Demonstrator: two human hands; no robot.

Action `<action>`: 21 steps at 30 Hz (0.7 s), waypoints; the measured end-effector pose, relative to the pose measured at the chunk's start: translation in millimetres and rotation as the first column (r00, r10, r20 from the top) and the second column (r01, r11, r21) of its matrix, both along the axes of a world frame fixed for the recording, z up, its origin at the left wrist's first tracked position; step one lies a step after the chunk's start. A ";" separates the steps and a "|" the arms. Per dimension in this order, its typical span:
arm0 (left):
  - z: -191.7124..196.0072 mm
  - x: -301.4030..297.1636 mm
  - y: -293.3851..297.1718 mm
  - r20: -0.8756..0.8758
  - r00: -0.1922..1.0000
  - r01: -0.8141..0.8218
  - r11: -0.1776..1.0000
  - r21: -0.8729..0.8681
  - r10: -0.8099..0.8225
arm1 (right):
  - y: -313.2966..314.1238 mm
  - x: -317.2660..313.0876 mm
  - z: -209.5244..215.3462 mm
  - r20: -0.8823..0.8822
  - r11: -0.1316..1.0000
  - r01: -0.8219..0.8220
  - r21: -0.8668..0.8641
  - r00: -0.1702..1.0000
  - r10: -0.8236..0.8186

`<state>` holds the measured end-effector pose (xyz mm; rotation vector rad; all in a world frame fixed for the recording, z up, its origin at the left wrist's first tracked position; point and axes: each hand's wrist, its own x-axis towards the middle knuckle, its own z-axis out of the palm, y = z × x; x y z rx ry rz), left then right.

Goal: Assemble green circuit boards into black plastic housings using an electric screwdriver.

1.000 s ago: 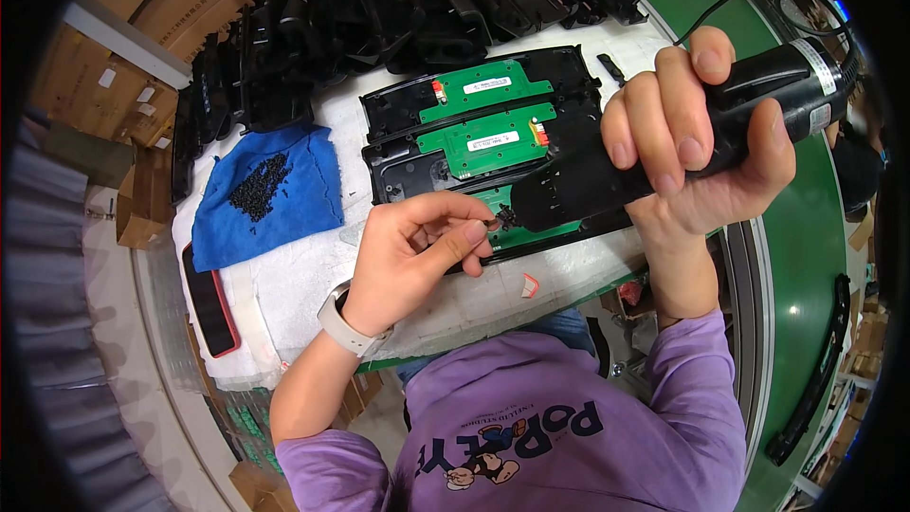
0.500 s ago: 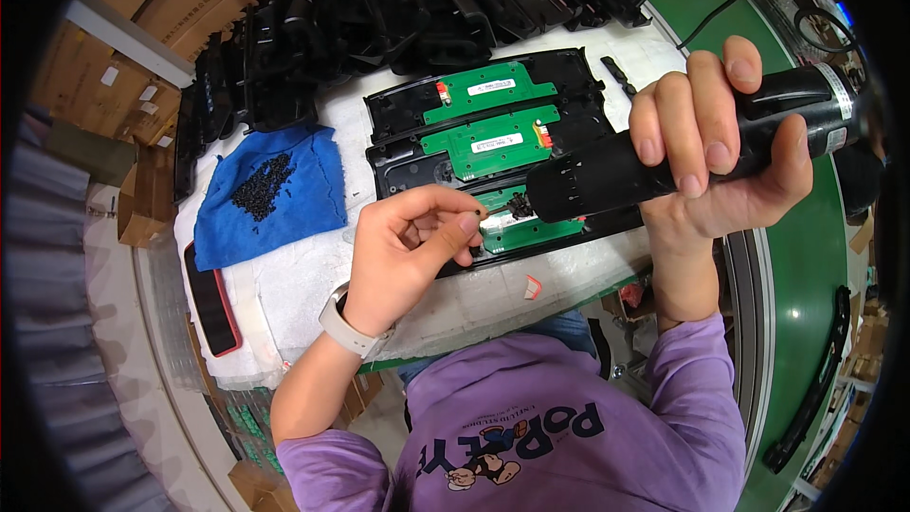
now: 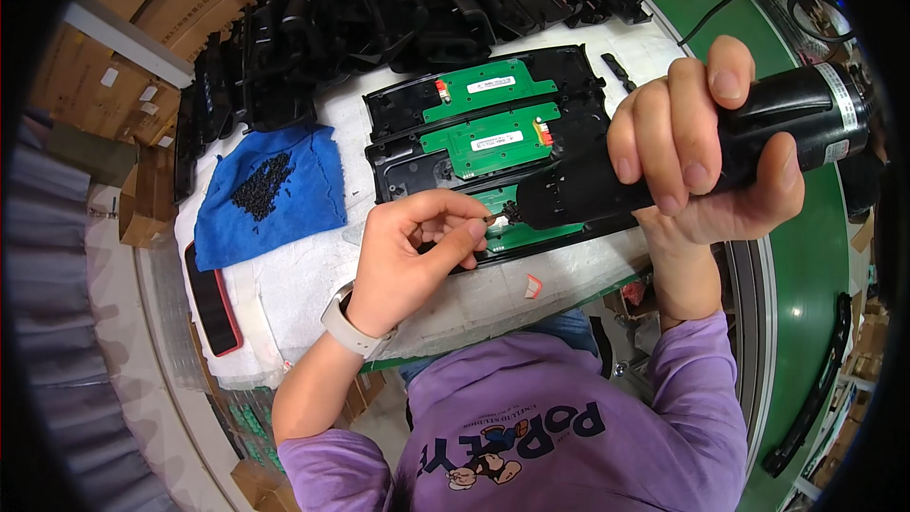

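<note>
My right hand [image 3: 687, 137] is wrapped round a black electric screwdriver [image 3: 590, 192], held nearly level with its nose pointing left. Small black screws [image 3: 512, 212] cluster at that nose. My left hand [image 3: 412, 242] pinches with thumb and forefinger at the screwdriver's tip, on what looks like the bit or a tiny screw; the fingers partly hide it. Below both hands lies a black plastic panel with a green circuit board [image 3: 507, 240], partly covered by the tool. Two more green boards, a middle one [image 3: 457, 163] and a far one [image 3: 521, 88], sit in similar black panels behind it.
To the left, a blue cloth [image 3: 318, 199] bears a pile of black screws [image 3: 263, 187]. A phone with a red edge [image 3: 214, 311] lies nearer me. Stacked black plastic housings [image 3: 379, 19] line the back. A small red-and-white scrap [image 3: 533, 286] lies near the front edge.
The screwdriver has shifted slightly left in my right hand, bringing its nose nearer my left fingers. My left hand has moved a little to the right.
</note>
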<state>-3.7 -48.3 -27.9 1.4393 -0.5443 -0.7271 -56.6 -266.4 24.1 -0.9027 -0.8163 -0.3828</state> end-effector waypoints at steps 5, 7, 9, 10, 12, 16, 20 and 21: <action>0.1 0.6 1.2 0.010 1.000 0.001 1.000 0.008 -0.001 | 5.9 -2.4 2.0 -0.081 0.996 0.083 0.036 0.994 -0.080; 6.4 0.6 0.3 0.000 0.999 0.038 0.999 0.020 -0.038 | 5.4 -4.4 3.5 -0.135 0.989 0.116 0.094 0.985 -0.103; 8.7 0.8 -1.8 -0.014 0.996 0.083 0.996 0.028 -0.083 | 0.2 -3.8 5.3 -0.134 0.991 0.108 0.074 0.986 -0.098; 7.8 0.1 -3.1 0.048 0.997 0.049 0.995 0.089 -0.053 | -3.9 -3.0 6.3 -0.135 0.994 0.097 0.054 0.987 -0.089; 5.3 -1.0 -3.7 0.111 0.993 0.024 0.990 0.139 -0.040 | -11.5 -2.3 14.9 -0.166 0.995 0.096 -0.019 0.981 -0.098; 5.7 0.4 0.1 0.111 0.992 0.046 0.996 0.075 -0.055 | -25.8 -8.8 19.0 -0.247 0.916 0.303 -0.263 0.897 -0.367; 4.2 0.7 -0.6 0.135 0.991 0.003 0.998 0.066 -0.012 | -29.9 -5.7 14.1 -0.297 0.874 0.387 -0.292 0.832 -0.468; 3.3 1.2 -0.7 0.120 0.993 -0.011 0.998 0.057 0.004 | -29.5 -4.5 14.1 -0.300 0.873 0.391 -0.292 0.829 -0.472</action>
